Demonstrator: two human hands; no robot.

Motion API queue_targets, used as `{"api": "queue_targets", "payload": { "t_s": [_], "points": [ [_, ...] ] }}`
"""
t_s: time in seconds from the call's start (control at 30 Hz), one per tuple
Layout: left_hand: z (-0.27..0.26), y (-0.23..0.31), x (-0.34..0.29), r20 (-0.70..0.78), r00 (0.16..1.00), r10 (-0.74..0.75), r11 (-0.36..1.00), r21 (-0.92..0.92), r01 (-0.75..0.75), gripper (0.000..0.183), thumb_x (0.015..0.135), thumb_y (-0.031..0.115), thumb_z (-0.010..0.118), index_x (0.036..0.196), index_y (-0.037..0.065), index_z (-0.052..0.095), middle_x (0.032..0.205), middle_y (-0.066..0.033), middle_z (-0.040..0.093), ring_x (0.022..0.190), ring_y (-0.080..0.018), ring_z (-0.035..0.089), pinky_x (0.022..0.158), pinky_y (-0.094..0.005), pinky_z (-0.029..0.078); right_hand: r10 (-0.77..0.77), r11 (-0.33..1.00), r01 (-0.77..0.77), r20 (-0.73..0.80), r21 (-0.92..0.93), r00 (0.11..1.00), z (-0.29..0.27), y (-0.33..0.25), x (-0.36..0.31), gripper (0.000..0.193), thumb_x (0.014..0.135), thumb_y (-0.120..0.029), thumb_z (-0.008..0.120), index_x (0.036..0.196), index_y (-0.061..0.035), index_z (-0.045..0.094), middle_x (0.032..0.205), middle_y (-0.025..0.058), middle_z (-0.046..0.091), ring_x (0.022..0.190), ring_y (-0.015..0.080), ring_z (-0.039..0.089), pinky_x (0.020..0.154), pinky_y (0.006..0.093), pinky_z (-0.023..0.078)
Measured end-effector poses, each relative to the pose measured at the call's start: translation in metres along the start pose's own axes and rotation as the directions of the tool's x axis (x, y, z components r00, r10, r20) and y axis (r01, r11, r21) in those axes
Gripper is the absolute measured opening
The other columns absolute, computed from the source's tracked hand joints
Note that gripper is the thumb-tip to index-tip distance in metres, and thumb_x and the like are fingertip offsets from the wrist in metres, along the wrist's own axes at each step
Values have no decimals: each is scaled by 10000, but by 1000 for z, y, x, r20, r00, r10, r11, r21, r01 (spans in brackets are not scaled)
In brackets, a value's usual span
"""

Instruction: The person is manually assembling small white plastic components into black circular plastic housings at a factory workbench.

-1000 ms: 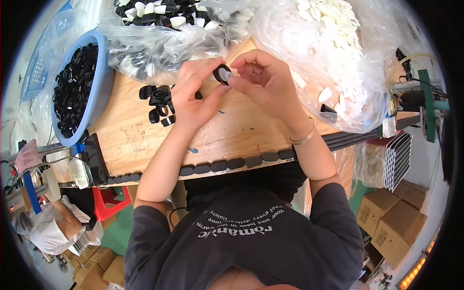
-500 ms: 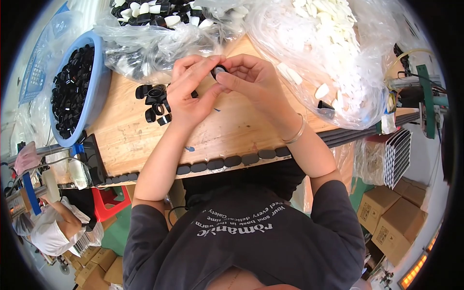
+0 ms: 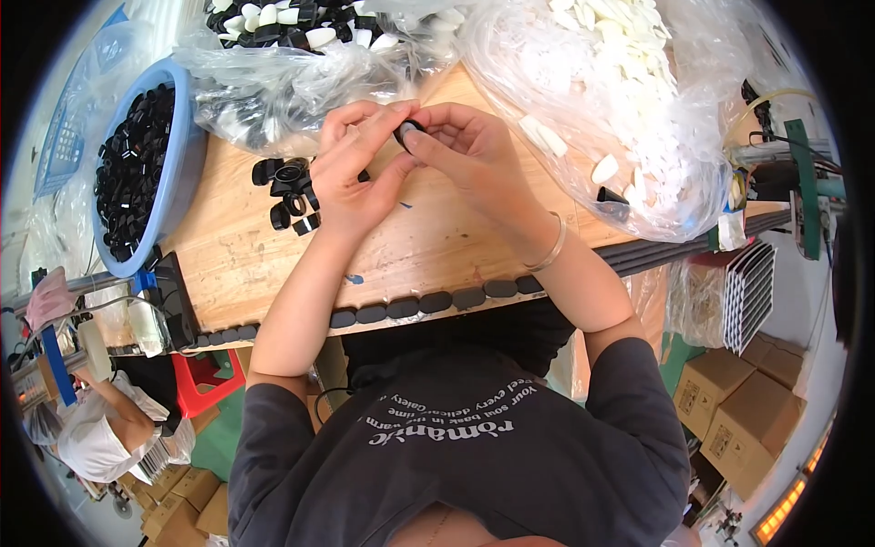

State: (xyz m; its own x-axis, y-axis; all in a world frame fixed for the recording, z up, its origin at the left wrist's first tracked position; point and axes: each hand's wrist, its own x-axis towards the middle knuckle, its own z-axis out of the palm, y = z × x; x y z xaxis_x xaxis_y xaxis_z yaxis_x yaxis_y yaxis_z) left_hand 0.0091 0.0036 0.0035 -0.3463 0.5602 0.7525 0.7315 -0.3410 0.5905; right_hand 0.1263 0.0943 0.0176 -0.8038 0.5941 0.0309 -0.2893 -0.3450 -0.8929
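Note:
Over the table's middle, both hands meet at a small round black cap (image 3: 409,136) with a paler centre. My left hand (image 3: 355,169) pinches its left side with bent fingers. The thumb of my right hand (image 3: 469,155) presses the face of the cap, its fingers curled behind. Part of the cap is covered by the fingertips. Just left of my left hand, several loose black ring-shaped and cap-like pieces (image 3: 292,202) lie on the wooden table (image 3: 437,242).
A blue basin (image 3: 193,150) full of black pieces stands at the left. Clear plastic bags hold black and white pieces (image 3: 292,36) at the back and white pieces (image 3: 629,91) at the right. Dark padding (image 3: 469,298) lines the near edge. A person (image 3: 109,428) sits at far left.
Both hands and the cap have shifted very slightly left, and the view has moved a little. The two-handed hold on the cap looks the same.

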Motion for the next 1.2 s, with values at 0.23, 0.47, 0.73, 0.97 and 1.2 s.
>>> {"api": "queue_targets", "payload": {
  "t_s": [0.23, 0.47, 0.73, 0.97, 1.2],
  "points": [
    [-2, -4, 5, 49, 988, 149, 983, 102, -153, 523, 586, -36, 773, 1096, 29, 677, 991, -91, 706, 920, -257, 584, 829, -325, 470, 25, 993, -26, -7, -113, 1000, -3, -4, 1, 179, 871, -23, 637, 1033, 46, 604, 965, 71, 651, 849, 94, 628, 766, 222, 524],
    [0, -4, 2, 78, 986, 149, 970, 184, -161, 512, 594, -57, 750, 1094, 20, 672, 979, -100, 705, 910, -278, 591, 811, -330, 478, 58, 989, -64, -48, -136, 997, -2, -2, 3, 164, 870, -19, 635, 1015, 51, 604, 952, 76, 652, 853, 93, 626, 762, 217, 524],
    [0, -4, 2, 103, 985, 139, 963, 218, -159, 516, 606, -71, 726, 1109, 27, 665, 1004, -99, 703, 942, -265, 594, 811, -337, 474, 44, 994, -49, -60, -93, 997, -5, 2, 7, 160, 851, -45, 663, 971, 56, 629, 886, 75, 664, 794, 98, 639, 720, 220, 527],
    [-4, -5, 7, 92, 987, 133, 962, 227, -151, 465, 636, 8, 747, 1093, 54, 680, 992, -82, 698, 942, -249, 597, 852, -331, 401, 65, 994, -59, 57, -93, 996, -12, -9, 11, 226, 852, -94, 681, 1020, 50, 632, 922, 81, 667, 827, 113, 640, 756, 228, 527],
    [-15, -1, 9, -28, 999, 18, 975, 223, -11, 461, 626, -6, 763, 1077, 41, 682, 962, -79, 696, 934, -235, 598, 803, -316, 459, -469, 262, -54, -176, -964, 866, -99, -61, 39, 162, 820, -151, 681, 881, -2, 696, 770, 99, 698, 705, 169, 665, 650, 291, 516]
  ]
}}
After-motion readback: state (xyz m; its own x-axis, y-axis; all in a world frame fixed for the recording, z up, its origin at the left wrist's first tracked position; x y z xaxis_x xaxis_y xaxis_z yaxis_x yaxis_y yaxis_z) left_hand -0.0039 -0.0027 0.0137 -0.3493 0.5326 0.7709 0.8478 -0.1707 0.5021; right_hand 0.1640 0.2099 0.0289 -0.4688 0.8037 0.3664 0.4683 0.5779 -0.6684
